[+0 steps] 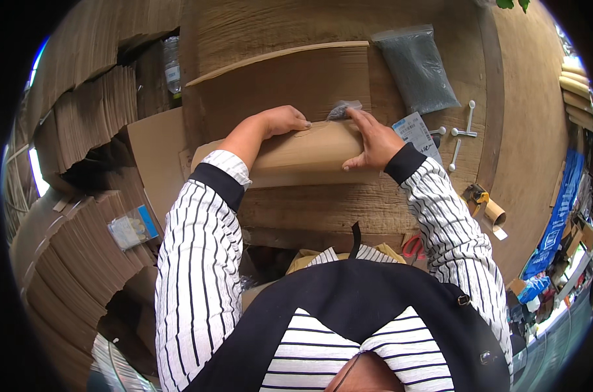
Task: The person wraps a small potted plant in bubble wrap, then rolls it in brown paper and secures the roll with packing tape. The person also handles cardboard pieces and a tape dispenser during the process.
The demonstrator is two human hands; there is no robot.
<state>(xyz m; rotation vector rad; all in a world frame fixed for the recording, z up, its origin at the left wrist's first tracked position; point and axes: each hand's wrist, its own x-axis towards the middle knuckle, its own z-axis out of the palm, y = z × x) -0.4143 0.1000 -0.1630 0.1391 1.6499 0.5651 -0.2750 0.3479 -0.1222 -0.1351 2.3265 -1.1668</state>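
Observation:
A brown cardboard box (322,153) lies partly folded on the wooden table in front of me, its far panel (290,81) standing up behind. My left hand (282,125) is curled over the near panel's upper edge, its fingertips partly hidden behind the cardboard. At the right end of that panel, my right hand (373,140) grips it, thumb on the near face and fingers over the top edge. Beside the right fingertips sits a small clear plastic bag (342,111) with grey contents; whether the fingers hold it, I cannot tell.
A large bag of dark grey granules (419,68), a labelled sheet (415,134) and white plastic pieces (465,132) lie right of the box. A tape dispenser (476,196) and red-handled scissors (413,247) are nearer. Flat cardboard stacks (81,248) crowd the left.

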